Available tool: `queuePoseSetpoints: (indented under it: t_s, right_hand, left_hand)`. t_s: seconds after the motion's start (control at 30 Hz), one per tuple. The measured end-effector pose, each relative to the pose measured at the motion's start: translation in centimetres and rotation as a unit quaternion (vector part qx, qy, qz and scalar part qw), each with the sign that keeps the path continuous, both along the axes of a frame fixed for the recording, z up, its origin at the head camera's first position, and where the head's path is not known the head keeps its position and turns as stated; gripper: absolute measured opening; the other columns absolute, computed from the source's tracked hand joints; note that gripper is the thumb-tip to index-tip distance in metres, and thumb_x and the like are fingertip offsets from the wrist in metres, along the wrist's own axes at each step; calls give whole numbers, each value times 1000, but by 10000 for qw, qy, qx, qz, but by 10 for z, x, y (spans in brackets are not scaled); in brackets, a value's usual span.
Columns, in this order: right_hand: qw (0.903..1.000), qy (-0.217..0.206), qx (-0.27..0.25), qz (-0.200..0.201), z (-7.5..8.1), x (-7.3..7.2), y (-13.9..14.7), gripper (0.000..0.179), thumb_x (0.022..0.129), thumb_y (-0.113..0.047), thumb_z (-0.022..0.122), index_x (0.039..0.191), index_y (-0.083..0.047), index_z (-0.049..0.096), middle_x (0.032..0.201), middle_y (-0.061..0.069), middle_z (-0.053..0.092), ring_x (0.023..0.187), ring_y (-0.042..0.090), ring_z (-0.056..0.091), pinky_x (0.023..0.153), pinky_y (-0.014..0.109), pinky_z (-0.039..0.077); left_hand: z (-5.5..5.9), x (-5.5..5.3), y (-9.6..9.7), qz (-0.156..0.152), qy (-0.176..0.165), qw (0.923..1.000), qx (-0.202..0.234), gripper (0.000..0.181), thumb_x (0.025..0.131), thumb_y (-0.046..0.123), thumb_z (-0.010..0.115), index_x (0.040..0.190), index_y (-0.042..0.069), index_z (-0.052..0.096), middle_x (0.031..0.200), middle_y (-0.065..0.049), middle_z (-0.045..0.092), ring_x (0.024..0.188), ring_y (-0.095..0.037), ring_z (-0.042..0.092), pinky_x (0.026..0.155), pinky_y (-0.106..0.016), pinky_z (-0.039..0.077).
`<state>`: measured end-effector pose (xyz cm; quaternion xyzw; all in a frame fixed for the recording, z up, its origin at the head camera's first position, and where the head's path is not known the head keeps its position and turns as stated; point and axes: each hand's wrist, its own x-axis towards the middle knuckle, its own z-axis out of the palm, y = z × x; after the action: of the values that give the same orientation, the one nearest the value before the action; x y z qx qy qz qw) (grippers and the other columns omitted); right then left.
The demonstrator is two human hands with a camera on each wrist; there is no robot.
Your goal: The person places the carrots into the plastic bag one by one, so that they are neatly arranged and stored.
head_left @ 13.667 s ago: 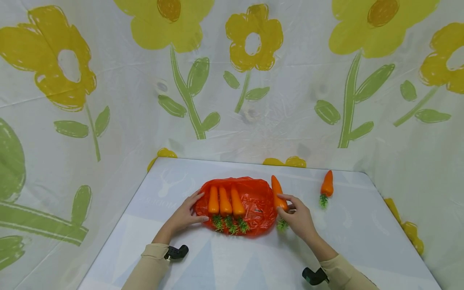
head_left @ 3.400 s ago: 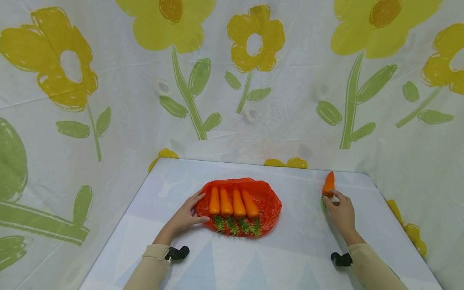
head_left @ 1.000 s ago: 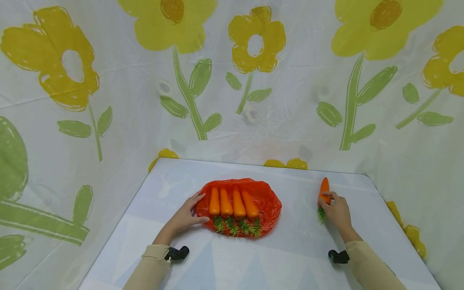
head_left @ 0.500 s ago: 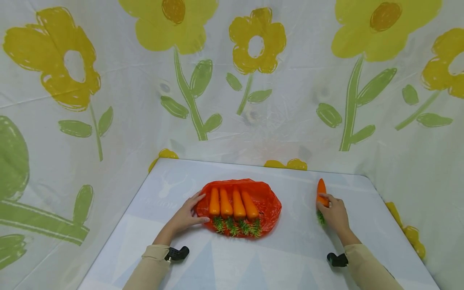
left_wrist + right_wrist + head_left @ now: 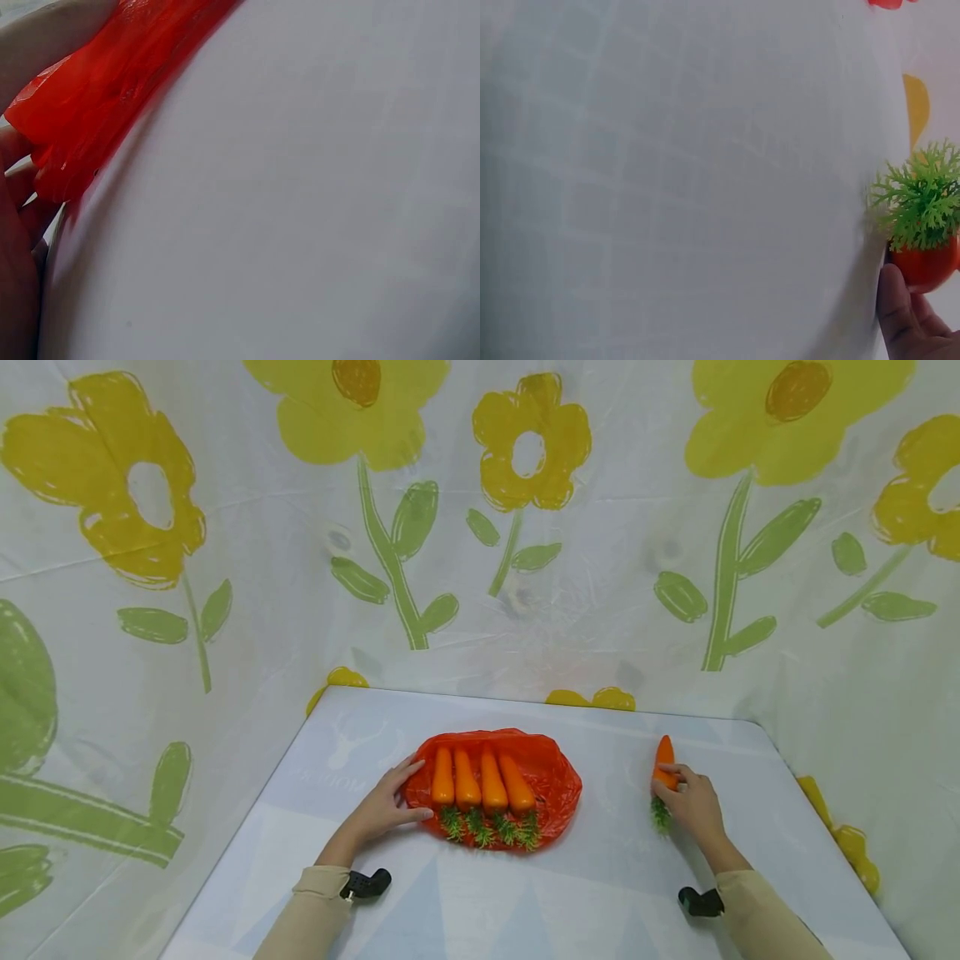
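A red plastic bag [image 5: 557, 793] lies spread on the table, with several orange toy carrots [image 5: 492, 783] side by side on it, their green tops towards the near edge. My left hand [image 5: 381, 806] holds the bag's left edge between thumb and fingers; in the left wrist view the red film [image 5: 97, 97] shows between them. To the right of the bag, my right hand [image 5: 693, 806] grips another toy carrot [image 5: 664, 752] near its thick end, tip pointing away. The right wrist view shows its leafy green top [image 5: 922, 199] and the fingers beneath.
The white table [image 5: 480, 910] has a pale printed pattern. Behind it and at the sides hangs a white cloth [image 5: 600, 568] with yellow flowers. Black wrist cameras [image 5: 366, 883] sit at both sleeves. Bare tabletop separates the bag from the right hand.
A fourth carrot has joined the row on the bag. My right hand has gone to the far-right carrot, gripped it and brought it slightly left and nearer. The left hand stays put.
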<state>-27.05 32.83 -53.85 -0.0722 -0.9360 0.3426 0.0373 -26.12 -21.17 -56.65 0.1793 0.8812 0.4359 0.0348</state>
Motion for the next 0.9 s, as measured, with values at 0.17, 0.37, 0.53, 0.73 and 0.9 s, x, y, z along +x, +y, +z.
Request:
queuePoseSetpoints:
  t_s: [0.17, 0.37, 0.53, 0.73, 0.9]
  right_hand:
    - [9999, -76, -56, 49, -2, 2, -1, 52, 99, -31, 61, 138, 3, 55, 127, 35, 52, 108, 45, 49, 86, 56, 48]
    - [9999, -22, -65, 100, -2, 7, -2, 51, 99, -32, 62, 137, 2, 56, 128, 34, 52, 108, 45, 52, 85, 54, 50]
    - [9998, 101, -40, 148, -4, 9, -2, 50, 100, -33, 63, 137, 1, 58, 128, 33, 54, 107, 43, 54, 81, 47, 51]
    - [9998, 122, -51, 145, -6, 9, -1, 52, 100, -34, 62, 138, 0, 57, 129, 32, 55, 106, 41, 54, 77, 40, 49]
    - [9998, 114, -102, 153, -5, 11, -1, 52, 100, -35, 61, 139, 0, 56, 129, 33, 54, 107, 42, 55, 76, 39, 49]
  left_hand:
    - [-5, -2, -2, -32, 189, 9998, 65, 94, 80, 40, 86, 156, 9, 41, 168, -8, 23, 151, -41, 23, 117, -64, 25]
    - [-6, -3, -2, -21, 177, 9998, 22, 94, 80, 40, 86, 156, 8, 41, 168, -8, 23, 151, -42, 22, 117, -65, 25]
    - [-6, -3, -2, -3, 90, 10000, -8, 94, 80, 41, 86, 156, 10, 41, 169, -6, 22, 152, -44, 18, 117, -66, 22]
    - [-5, -3, -1, -11, 29, 10000, 21, 94, 80, 42, 85, 157, 11, 40, 169, -5, 21, 152, -43, 18, 118, -66, 21]
    - [-5, -3, -2, -12, -11, 10000, -3, 94, 81, 43, 85, 157, 12, 39, 169, -4, 21, 153, -40, 19, 118, -65, 21]
